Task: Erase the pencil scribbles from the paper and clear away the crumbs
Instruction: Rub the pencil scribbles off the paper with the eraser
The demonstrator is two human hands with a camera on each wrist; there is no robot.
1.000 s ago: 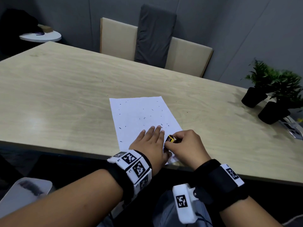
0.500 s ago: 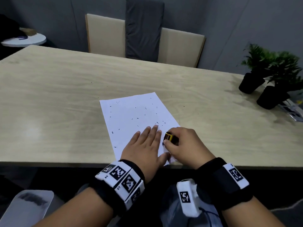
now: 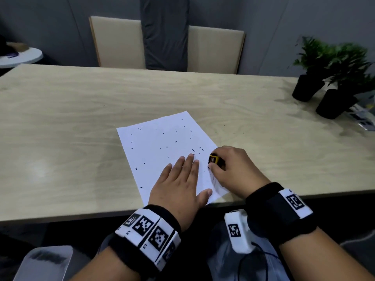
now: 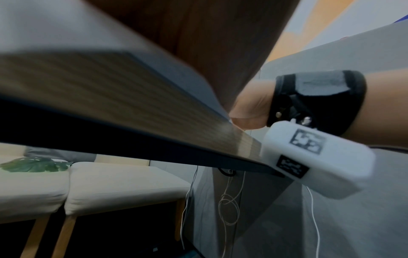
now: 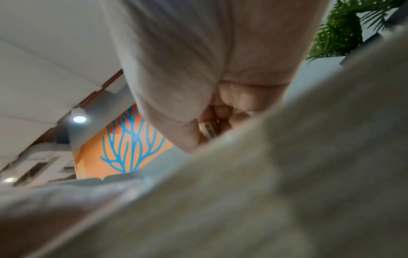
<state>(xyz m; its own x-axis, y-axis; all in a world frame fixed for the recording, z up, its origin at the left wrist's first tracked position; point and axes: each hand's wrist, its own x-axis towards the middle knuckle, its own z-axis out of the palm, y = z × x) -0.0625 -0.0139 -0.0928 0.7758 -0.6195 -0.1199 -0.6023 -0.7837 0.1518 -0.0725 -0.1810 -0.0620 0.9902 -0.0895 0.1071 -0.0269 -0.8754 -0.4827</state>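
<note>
right hand (image 3: 233, 169) pinches eraser (image 3: 214, 159) at paper's (image 3: 158, 142) near-right corner, left hand (image 3: 178, 187) flat; faint scribble left, crumbs (image 3: 176, 136) uncleared.

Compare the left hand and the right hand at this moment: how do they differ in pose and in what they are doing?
The left hand lies flat with fingers straight, pressing the paper down; the right hand is curled, its grip closed on the yellow-and-black eraser. The left hand sits within the sheet's near part; the right hand is at the sheet's right edge. Both rest on the paper and wear black wrist straps with white markers.
</note>
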